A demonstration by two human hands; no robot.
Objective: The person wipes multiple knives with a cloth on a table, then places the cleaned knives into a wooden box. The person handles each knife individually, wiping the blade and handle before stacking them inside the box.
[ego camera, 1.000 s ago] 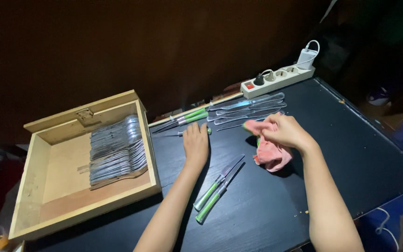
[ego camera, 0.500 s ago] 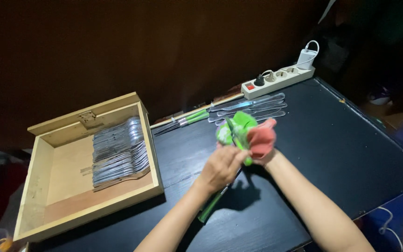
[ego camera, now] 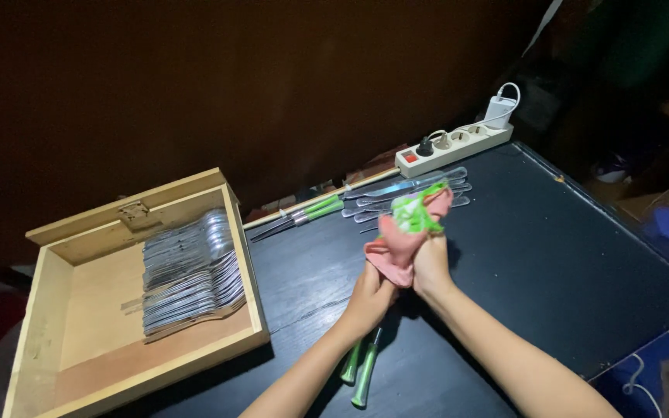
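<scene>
Because the green-handled knife [ego camera: 418, 210] is almost wholly buried in the pink cloth [ego camera: 401, 241], only its bright green end shows at the top of the bundle, tilted up and to the far right; where the blade runs inside the folds cannot be told. That hidden edge looks like the main risk: if the fingers squeeze the cloth along it, the blade could cut through the thin fabric, and a slick handle could slip out and drop onto the black table [ego camera: 551, 255].

The right hand [ego camera: 430, 259] is closed around the cloth just below the green end, so the knife sits above and slightly beyond it, held up off the table. The left hand [ego camera: 372, 294] is curled shut on the lower left part of the same bundle, touching the right hand; whether it grips the knife itself or only cloth is not clear.

Near the left wrist, two more green-handled knives [ego camera: 359, 373] lie side by side on the table, close enough that a lowered forearm might knock them toward the near edge. Farther off, beyond the hands, a row of knives [ego camera: 427, 179] lies flat, with another green-handled pair [ego camera: 303, 210] to its left. At the far right edge stands a white power strip [ego camera: 458, 144] with a charger [ego camera: 499, 108] plugged in. To the left, well apart from the hands, an open wooden box [ego camera: 251, 263] holds a stack of spoons and forks [ego camera: 187, 271]
</scene>
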